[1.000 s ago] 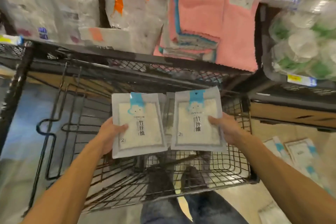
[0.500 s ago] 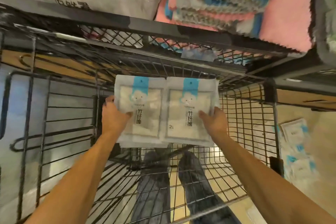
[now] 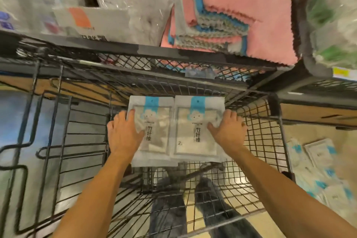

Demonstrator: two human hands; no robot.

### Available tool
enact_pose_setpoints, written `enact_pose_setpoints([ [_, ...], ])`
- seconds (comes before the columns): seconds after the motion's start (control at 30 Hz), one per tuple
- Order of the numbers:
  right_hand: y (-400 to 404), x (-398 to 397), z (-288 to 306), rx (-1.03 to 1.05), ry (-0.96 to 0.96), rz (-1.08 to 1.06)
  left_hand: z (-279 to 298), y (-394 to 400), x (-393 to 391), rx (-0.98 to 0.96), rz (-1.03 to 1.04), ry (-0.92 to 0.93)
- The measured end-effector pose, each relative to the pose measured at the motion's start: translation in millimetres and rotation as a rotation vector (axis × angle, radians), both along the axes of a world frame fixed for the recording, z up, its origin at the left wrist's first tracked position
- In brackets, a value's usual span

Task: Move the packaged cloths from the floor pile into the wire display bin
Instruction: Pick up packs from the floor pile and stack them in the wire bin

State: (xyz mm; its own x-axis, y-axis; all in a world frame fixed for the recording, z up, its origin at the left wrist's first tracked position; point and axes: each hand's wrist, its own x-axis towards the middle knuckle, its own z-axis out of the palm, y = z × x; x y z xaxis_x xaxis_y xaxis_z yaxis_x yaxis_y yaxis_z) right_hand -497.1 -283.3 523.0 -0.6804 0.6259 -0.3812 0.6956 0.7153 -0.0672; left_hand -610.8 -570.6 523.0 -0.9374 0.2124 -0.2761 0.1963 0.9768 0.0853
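Two flat white cloth packs with blue cloud labels lie side by side on the mesh floor at the back of the black wire display bin (image 3: 282, 152). My left hand (image 3: 123, 137) rests flat on the left pack (image 3: 155, 141), fingers spread. On the outer side of the right pack (image 3: 193, 129), my right hand (image 3: 229, 133) presses with its fingers laid out. More of the same packs lie in a pile on the floor (image 3: 318, 162), to the right outside the bin.
Directly above the bin's back, a mesh shelf (image 3: 173, 52) holds stacked pink and blue cloths (image 3: 251, 15), clear-wrapped goods (image 3: 125, 6) and green-and-white bundles (image 3: 332, 25). My legs (image 3: 170, 210) show through the bin's mesh. Bent wire frames (image 3: 48, 141) stand at the left.
Both hands carried the two packs forward and down from mid-air into the bin. The packs now lie flat on the mesh with my hands on top rather than gripping their edges.
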Motion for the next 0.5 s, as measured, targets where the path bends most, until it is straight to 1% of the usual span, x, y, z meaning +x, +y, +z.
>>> enact_pose_setpoints([
  [0.1,7,-2,32,0.02,0.001,0.125,31,4,0,0.006,0.017,0.009],
  [0.2,15,-4,66,0.011,0.04,0.199,69,10,2,0.011,0.013,0.05],
  [0.4,32,-3,138,-0.059,0.09,0.244,162,31,14,0.041,0.009,0.116],
  [0.5,38,0,178,-0.084,0.117,0.232,205,43,21,0.055,-0.002,0.13],
])
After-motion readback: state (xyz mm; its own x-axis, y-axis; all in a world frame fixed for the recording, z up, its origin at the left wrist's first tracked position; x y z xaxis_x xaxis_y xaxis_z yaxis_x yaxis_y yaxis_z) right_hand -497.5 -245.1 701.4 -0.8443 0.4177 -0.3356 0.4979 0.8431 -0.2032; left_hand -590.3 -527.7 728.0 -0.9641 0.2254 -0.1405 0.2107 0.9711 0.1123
